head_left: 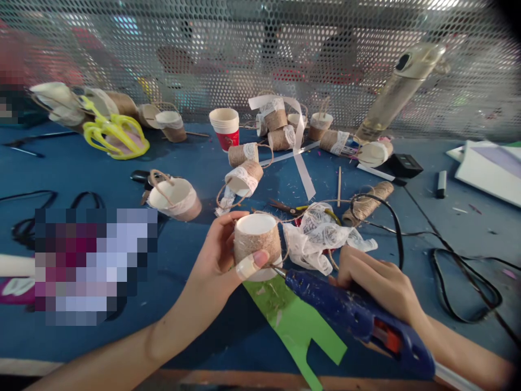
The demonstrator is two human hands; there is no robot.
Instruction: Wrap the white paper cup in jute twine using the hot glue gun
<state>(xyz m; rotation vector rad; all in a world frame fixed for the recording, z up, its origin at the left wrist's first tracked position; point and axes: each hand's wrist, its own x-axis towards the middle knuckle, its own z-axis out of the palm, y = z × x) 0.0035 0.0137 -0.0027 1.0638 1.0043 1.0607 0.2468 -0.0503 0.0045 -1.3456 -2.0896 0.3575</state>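
The left hand [217, 252] pinches a white cup wrapped in brown twine [250, 244]. The cup is left of the right hand [378, 277], which grips a blue plastic glue gun [334, 307].

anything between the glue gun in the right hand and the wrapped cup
Nothing visible; the glue gun, in the right hand, has its tip at the cup in the left hand. White lace lies right of the cup.

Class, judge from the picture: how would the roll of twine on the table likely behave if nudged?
The roll of twine would probably roll, since it is long, rounded and lying on its side. It may not travel freely, as the black cord loops close against it.
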